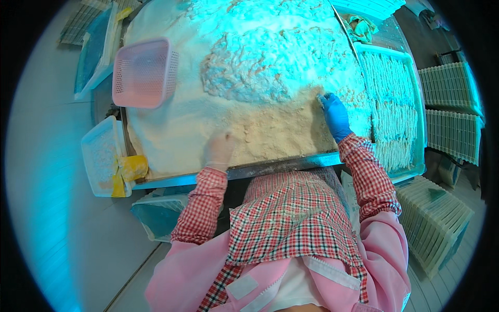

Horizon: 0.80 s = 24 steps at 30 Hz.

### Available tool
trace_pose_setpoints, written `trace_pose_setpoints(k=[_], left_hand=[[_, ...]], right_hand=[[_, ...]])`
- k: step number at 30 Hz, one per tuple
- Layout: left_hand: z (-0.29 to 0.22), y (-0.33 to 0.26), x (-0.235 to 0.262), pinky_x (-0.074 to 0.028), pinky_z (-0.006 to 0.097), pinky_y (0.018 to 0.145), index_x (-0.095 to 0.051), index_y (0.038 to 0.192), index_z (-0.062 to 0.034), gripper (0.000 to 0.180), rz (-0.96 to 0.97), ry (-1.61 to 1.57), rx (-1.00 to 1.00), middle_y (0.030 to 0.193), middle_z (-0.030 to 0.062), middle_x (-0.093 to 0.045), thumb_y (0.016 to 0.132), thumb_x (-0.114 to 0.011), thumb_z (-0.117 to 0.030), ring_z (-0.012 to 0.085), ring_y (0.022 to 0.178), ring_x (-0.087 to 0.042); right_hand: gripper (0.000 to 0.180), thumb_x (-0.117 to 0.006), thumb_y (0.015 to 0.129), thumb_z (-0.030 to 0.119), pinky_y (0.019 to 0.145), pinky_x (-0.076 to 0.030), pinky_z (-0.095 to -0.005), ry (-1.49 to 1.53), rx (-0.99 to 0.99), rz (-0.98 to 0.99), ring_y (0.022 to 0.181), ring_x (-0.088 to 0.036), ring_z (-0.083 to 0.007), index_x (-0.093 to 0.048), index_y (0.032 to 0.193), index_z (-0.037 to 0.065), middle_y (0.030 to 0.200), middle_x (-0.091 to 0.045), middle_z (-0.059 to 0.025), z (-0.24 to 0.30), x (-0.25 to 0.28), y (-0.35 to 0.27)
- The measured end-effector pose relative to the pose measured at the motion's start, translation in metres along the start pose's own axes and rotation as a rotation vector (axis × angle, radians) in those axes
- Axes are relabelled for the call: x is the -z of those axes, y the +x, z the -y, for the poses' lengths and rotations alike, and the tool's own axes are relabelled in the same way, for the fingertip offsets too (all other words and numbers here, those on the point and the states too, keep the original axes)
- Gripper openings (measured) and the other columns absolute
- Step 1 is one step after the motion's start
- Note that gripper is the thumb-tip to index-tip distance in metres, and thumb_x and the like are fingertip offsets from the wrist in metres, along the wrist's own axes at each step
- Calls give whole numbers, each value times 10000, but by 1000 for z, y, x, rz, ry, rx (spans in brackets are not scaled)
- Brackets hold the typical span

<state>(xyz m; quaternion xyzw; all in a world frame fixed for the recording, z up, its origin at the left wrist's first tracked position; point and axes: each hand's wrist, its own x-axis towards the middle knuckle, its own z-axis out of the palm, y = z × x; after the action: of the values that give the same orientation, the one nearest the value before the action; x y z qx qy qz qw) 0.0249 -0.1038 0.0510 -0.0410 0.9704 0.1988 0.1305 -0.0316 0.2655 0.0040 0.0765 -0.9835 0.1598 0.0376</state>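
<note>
A worktable (171, 140) lies in front of me under a layer of pale powder. On it spreads a large heap of white-coated strips (249, 67), tinted by cyan light. My right hand (337, 118), in a blue glove, is at the heap's near right edge. Its fingers are pinched together; whatever is in them is too small to name. Near the table's front edge my left hand (219, 150), pale and blurred, hovers over or touches the beige crumbly powder (280, 127). The left fingers look curled in, and their inside is hidden.
A pink perforated basket (140, 75) stands on the table's left. Beside the left edge is a white tub (101, 164) with yellow tape. At right, a pale tray (420, 130) holds rows of coated strips. Slatted racks (434, 223) stand beyond it.
</note>
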Motion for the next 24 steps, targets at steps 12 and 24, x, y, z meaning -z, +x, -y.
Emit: trace_pose_setpoints(k=[12,24], left_hand=[[-62,-14,-12,-452,245,648,-659,1073,-34,298,62,-1259,255,832,50,-638,792,-695,-125,92,696,-541],[-61,-27,-41,-492,370,709,-651,1033,-37,349,-295,-456,-149,954,134,-622,737,-736,-199,289,849,-617]], right_hand=[[261,-535,948,202,905,-508,-420,2316,-955,469,1064,-599,-275,-583,1157,51,1035,-639,-78,113,-13,-26],[321,-441,981,200,870,-516,-356,2624,-898,377,1042,-599,-251,-516,1243,29,1212,-592,-148,165,-39,-32]])
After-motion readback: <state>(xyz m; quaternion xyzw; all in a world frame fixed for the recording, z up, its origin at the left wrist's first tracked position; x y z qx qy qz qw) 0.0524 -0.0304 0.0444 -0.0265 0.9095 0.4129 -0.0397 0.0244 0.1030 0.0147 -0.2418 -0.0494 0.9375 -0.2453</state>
